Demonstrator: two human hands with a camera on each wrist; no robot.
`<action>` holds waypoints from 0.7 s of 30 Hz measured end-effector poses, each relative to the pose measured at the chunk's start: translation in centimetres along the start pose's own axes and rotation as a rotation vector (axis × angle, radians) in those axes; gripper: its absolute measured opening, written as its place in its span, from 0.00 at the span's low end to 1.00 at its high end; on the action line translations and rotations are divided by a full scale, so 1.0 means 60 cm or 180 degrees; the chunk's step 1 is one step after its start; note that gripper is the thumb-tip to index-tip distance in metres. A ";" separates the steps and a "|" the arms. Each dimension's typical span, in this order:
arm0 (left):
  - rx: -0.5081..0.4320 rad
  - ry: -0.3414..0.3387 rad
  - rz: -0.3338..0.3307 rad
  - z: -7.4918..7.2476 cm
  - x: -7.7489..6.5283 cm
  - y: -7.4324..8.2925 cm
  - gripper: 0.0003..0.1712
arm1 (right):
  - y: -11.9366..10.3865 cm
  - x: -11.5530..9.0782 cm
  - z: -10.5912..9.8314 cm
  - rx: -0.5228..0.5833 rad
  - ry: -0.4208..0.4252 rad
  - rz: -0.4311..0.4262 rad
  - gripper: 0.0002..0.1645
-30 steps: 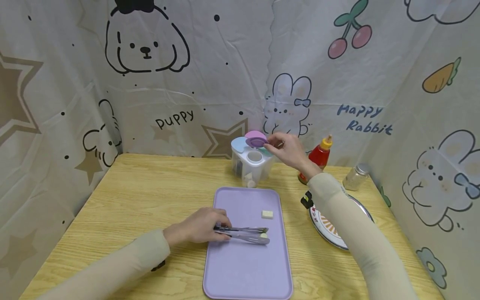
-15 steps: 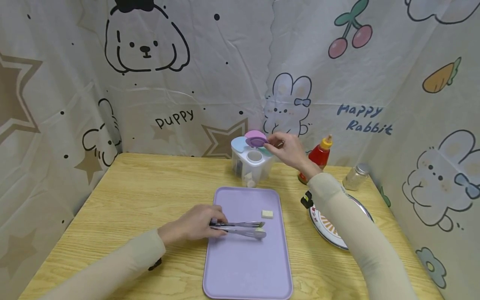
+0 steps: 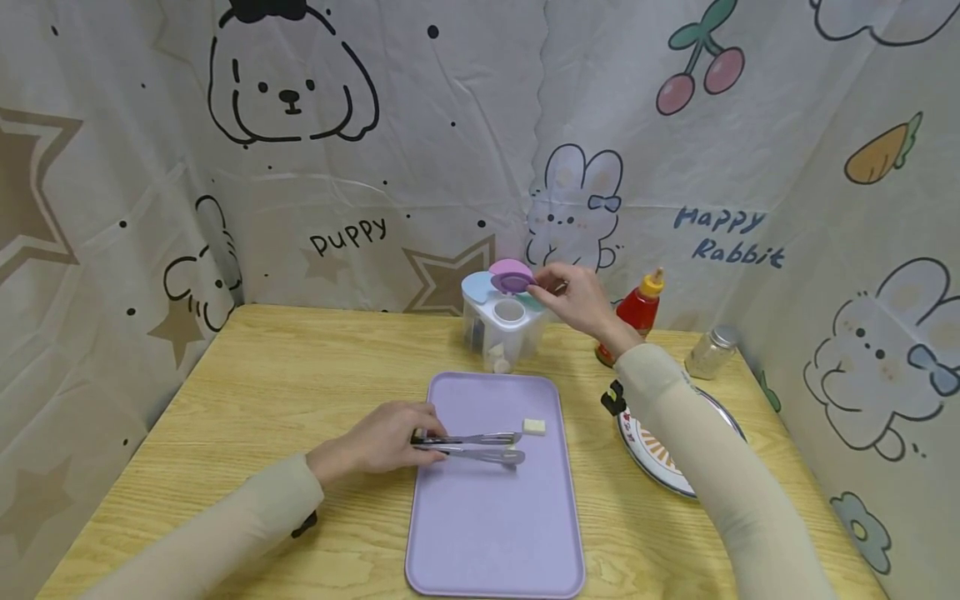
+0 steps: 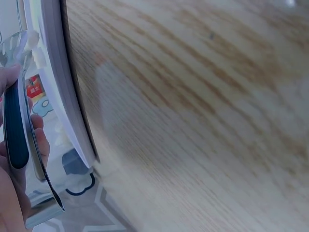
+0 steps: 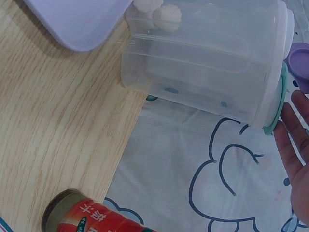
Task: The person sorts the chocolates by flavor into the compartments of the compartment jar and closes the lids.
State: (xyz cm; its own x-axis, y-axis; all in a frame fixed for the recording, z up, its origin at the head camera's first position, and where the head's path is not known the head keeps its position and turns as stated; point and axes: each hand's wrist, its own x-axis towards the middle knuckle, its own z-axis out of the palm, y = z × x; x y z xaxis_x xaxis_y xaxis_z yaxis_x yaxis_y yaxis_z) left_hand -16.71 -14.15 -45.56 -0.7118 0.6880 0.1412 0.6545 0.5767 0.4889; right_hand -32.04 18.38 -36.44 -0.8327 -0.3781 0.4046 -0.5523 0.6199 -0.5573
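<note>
In the head view my left hand [image 3: 386, 439] grips metal tongs [image 3: 476, 447] with dark handles over the lilac tray [image 3: 495, 533]. A small pale piece, partly hidden, sits between the tong tips. The left wrist view shows the tongs [image 4: 17, 121] from the side, thumb on one arm. A pale rectangular block [image 3: 534, 427] lies on the tray beyond the tips. Behind the tray, my right hand [image 3: 576, 298] holds up the purple lid [image 3: 512, 279] of a clear multi-lidded container [image 3: 521, 337]. A round opening shows below that lid. White pieces [image 5: 167, 18] lie inside the container.
Right of the container stands a red sauce bottle [image 3: 640, 308] with a yellow cap, partly behind my right forearm. A glass shaker [image 3: 712, 353] is farther right. My right sleeve crosses above a patterned plate [image 3: 652, 454]. A printed cloth [image 3: 450, 167] hangs behind the wooden table [image 3: 322, 358].
My left hand has drawn the tongs and the pale piece left and slightly toward the tray's far end. My right hand stays at the lifted purple lid.
</note>
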 end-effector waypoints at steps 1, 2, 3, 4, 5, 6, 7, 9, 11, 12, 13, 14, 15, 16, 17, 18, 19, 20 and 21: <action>0.0003 0.0014 0.0012 0.000 0.000 0.000 0.10 | 0.000 0.000 0.000 -0.0004 -0.0002 0.0007 0.10; 0.0006 0.0031 0.0028 0.000 0.000 -0.001 0.10 | 0.000 0.000 0.000 -0.0009 -0.0005 0.0012 0.10; 0.0012 0.0045 0.0041 -0.001 0.000 -0.001 0.10 | -0.001 -0.001 0.000 -0.0013 -0.0009 0.0018 0.10; 0.0013 0.0056 0.0051 -0.001 0.000 -0.001 0.10 | -0.001 -0.001 0.000 -0.0017 -0.0010 0.0024 0.10; 0.0020 0.0065 0.0061 -0.001 0.000 -0.001 0.10 | -0.001 -0.001 0.000 -0.0019 -0.0011 0.0028 0.10; 0.0022 0.0070 0.0062 -0.001 0.000 -0.001 0.10 | -0.001 -0.001 0.000 -0.0021 -0.0012 0.0032 0.10; 0.0021 0.0071 0.0070 -0.001 0.000 -0.001 0.10 | -0.001 -0.001 0.000 -0.0022 -0.0013 0.0035 0.10; 0.0005 0.0074 0.0068 -0.002 0.000 -0.001 0.09 | -0.002 -0.001 -0.001 -0.0019 -0.0016 0.0030 0.10; 0.0002 0.0108 0.0075 -0.005 0.000 0.000 0.10 | -0.001 -0.001 0.000 -0.0021 -0.0019 0.0023 0.10; -0.0007 0.0134 0.0067 -0.007 0.001 0.001 0.10 | -0.001 -0.001 0.000 -0.0024 -0.0020 0.0017 0.10; -0.0025 0.0166 0.0054 -0.009 0.001 0.001 0.09 | -0.001 -0.001 0.000 -0.0025 -0.0020 0.0011 0.10; -0.0035 0.0202 0.0034 -0.012 0.001 0.002 0.09 | 0.000 -0.001 0.000 -0.0029 -0.0018 0.0004 0.10; -0.0037 0.0240 0.0025 -0.016 0.002 0.002 0.09 | 0.000 -0.001 0.000 -0.0033 -0.0015 -0.0002 0.10; -0.0032 0.0272 0.0017 -0.020 0.003 0.002 0.09 | 0.000 -0.001 0.000 -0.0039 -0.0012 -0.0006 0.10; -0.0031 0.0300 0.0007 -0.023 0.004 0.002 0.09 | 0.001 -0.001 0.000 -0.0038 -0.0011 -0.0010 0.10; -0.0045 0.0319 -0.0013 -0.027 0.004 0.002 0.09 | 0.001 -0.001 0.000 -0.0034 -0.0013 -0.0012 0.10; -0.0042 0.0343 -0.0020 -0.032 0.005 0.002 0.09 | 0.001 -0.001 0.000 -0.0026 -0.0014 -0.0011 0.10; -0.0037 0.0367 -0.0023 -0.038 0.007 0.001 0.09 | 0.001 -0.001 -0.001 -0.0017 -0.0018 -0.0009 0.10; -0.0030 0.0397 -0.0018 -0.044 0.009 0.001 0.09 | 0.001 -0.001 -0.001 -0.0009 -0.0024 -0.0004 0.10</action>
State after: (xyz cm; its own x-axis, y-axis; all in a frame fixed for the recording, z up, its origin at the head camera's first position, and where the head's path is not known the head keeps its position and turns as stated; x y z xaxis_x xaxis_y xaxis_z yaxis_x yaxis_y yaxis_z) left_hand -17.70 -14.92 -43.15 -0.7420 0.6244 0.2441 0.6484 0.5758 0.4981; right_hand -32.00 18.48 -36.46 -0.8322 -0.3840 0.3999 -0.5533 0.6213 -0.5548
